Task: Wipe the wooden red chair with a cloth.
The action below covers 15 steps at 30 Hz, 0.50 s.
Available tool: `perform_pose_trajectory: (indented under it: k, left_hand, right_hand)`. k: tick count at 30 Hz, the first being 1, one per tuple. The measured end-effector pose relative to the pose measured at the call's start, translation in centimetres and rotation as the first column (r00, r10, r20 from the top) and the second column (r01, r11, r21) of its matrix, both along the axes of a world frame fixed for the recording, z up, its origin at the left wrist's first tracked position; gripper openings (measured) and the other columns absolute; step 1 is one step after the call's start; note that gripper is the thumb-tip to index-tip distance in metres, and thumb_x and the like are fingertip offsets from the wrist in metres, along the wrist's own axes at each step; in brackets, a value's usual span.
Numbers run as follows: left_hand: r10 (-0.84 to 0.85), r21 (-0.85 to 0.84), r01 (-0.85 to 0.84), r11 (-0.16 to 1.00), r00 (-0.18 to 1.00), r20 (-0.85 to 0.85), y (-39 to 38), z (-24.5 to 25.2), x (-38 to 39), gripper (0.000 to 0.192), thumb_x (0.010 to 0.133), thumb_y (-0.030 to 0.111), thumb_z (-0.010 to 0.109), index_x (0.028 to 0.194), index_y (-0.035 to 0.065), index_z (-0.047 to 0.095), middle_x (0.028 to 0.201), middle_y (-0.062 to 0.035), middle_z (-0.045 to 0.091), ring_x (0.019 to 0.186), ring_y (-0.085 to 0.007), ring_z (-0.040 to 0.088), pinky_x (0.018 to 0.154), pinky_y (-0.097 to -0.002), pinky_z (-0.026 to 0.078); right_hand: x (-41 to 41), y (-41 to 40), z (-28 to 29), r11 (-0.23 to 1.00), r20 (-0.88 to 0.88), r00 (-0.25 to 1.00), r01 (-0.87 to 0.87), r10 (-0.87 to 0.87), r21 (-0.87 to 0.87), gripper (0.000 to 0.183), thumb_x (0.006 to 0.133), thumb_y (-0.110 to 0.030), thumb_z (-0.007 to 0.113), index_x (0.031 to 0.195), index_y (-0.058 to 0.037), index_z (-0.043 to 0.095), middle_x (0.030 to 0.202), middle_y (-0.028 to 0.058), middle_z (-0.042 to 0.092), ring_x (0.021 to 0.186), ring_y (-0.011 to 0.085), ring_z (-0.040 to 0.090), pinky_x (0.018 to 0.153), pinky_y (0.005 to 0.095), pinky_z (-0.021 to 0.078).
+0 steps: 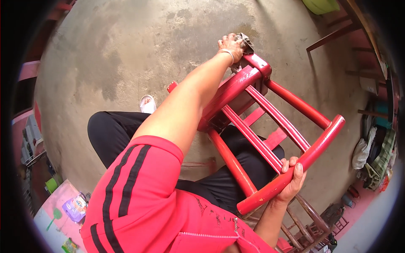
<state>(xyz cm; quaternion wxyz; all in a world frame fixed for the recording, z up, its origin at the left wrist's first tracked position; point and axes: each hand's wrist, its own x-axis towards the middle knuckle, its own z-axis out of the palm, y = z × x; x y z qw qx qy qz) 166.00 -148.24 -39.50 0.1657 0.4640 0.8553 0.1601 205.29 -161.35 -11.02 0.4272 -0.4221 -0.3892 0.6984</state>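
Observation:
A red-painted wooden chair (235,80) is tilted across my lap, its slatted backrest towards me. My left hand (230,44), with a bangle at the wrist, is stretched out to the chair's far corner. It grips a crumpled dark grey cloth (246,42) against the end of a red leg or frame piece. My right hand (292,182) holds the curved top rail (272,191) of the backrest, the thumb over the rail and fingers beside a slat. Paint is worn in spots on the rail. My left forearm hides part of the chair.
My foot in a white slipper (147,104) rests on the stained concrete floor (152,57). Behind my right arm stands a brown wooden chair (305,232). A wooden frame (332,38) and a green basin (321,5) are at the far right. Lower left lies a purple packet (75,207).

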Motion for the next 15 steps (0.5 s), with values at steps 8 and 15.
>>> perform_pose_trajectory:
  k: [8,15]
  left_hand:
    - [0.005,0.091,-0.001,0.996,0.999,-0.042,-8.3,2.1,4.0,0.032,0.083,0.019,0.057,0.115,0.0157,0.062,0.129,-0.0157,0.051,0.116,-0.0364,0.050,0.098,-0.0451,0.043]
    - [-0.169,-0.282,0.197,0.939,0.978,0.119,-21.5,9.5,1.7,0.036,0.089,0.031,0.051,0.122,0.0190,0.060,0.110,-0.0169,0.062,0.104,-0.0362,0.060,0.087,-0.0449,0.049]
  right_hand:
    - [0.6,0.3,-0.2,0.999,0.022,0.999,0.048,-0.049,0.022,0.034,0.095,-0.013,0.053,0.126,-0.0032,0.043,0.091,0.0072,0.051,0.070,0.0126,0.047,0.072,0.0283,0.0421]
    - [0.9,0.3,-0.2,0.999,0.007,0.999,0.036,-0.036,0.038,0.028,0.095,-0.015,0.055,0.120,-0.0053,0.046,0.091,0.0062,0.052,0.071,0.0129,0.047,0.072,0.0274,0.0422]
